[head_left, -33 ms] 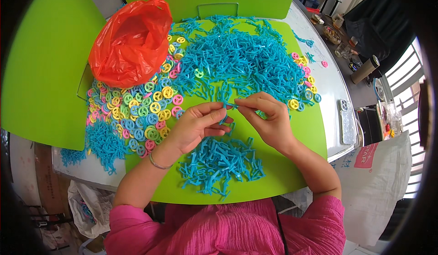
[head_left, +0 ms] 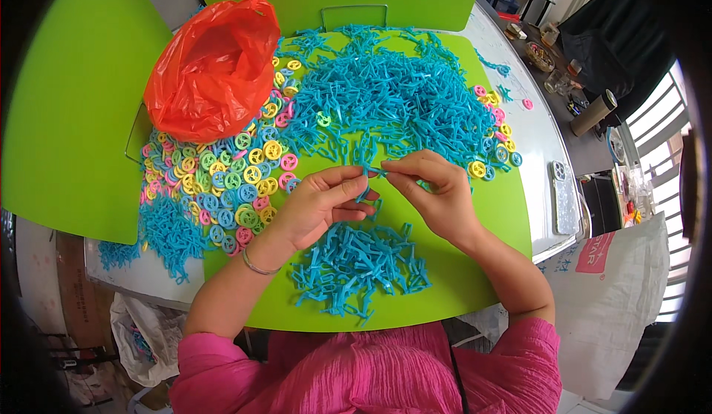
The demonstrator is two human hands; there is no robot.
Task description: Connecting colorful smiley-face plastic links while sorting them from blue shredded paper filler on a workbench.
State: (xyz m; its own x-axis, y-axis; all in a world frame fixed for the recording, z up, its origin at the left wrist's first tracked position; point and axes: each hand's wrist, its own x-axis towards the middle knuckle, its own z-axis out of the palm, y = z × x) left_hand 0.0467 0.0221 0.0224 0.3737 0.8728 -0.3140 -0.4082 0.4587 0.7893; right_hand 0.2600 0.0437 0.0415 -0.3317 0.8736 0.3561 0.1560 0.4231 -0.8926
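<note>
Green boards (head_left: 81, 117) surround a red bag (head_left: 211, 73), contents unclear, while left hand (head_left: 322, 205) and right hand (head_left: 439, 195) pinch blue pieces (head_left: 376, 171).

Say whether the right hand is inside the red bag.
No: the right hand pinches a blue piece above the green board.

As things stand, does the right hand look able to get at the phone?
Probably yes: the phone lies to the right of the right hand and nothing seems to block the way, but that hand holds a blue piece.
</note>
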